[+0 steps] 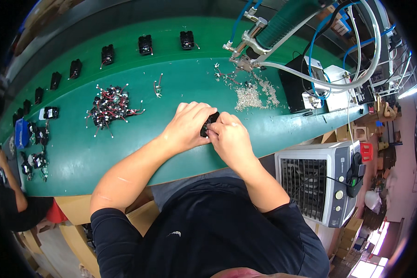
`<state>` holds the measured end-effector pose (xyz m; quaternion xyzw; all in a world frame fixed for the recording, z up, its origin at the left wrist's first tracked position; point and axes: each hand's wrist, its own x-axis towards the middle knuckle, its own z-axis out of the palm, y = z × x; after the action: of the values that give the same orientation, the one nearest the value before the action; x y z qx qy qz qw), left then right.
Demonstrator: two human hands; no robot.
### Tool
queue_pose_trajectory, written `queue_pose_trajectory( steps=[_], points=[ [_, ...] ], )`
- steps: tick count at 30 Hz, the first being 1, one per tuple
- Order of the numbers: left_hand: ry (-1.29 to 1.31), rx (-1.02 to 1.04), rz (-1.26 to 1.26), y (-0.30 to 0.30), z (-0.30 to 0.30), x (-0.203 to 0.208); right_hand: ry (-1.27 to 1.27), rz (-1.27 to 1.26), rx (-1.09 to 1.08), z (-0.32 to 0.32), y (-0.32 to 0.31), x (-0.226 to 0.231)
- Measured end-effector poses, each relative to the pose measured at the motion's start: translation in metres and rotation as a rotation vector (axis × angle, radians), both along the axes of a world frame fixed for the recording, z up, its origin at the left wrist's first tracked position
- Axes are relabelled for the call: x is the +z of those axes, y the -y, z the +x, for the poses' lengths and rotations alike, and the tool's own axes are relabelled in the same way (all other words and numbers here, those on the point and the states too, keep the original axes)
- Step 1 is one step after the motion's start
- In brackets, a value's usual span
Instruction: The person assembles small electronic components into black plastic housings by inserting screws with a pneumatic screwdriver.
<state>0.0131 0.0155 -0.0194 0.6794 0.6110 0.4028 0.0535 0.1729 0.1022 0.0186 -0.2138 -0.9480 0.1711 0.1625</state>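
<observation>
head view: a black part [210, 121] is held over the green bench [78, 162].
at left, wired black pieces [110, 107] are heaped; next, the part is clasped by the curled left hand [189, 125] and pinched by the right hand [230, 139] with bunched fingertips, any smaller piece there being hidden; at right, small pale bits [248, 98] are scattered.

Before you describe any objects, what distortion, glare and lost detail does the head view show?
In the head view, the green bench curves and the picture's corners fall to black; same head view, a tube light and a lower-right bright patch glare white; there too, the black part between left hand and right hand shows little detail.
</observation>
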Motion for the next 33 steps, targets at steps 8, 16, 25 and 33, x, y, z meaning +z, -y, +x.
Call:
queue_pose_trajectory(
  steps=[8,16,25,33],
  points=[
    [-0.014,0.048,0.063,-0.002,0.001,-0.001,-0.015,-0.001,-0.07,-0.001,0.001,0.005],
    [-0.012,0.032,0.065,-0.003,0.0,0.0,-0.076,-0.008,0.001,-0.003,0.0,-0.005],
    [-0.009,0.031,-0.012,0.0,-0.001,0.005,-0.044,0.022,0.039,0.008,0.009,0.023],
    [0.087,0.192,-0.047,0.0,-0.012,0.0,-1.212,-0.054,0.08,-0.028,-0.053,0.159]
  ],
)
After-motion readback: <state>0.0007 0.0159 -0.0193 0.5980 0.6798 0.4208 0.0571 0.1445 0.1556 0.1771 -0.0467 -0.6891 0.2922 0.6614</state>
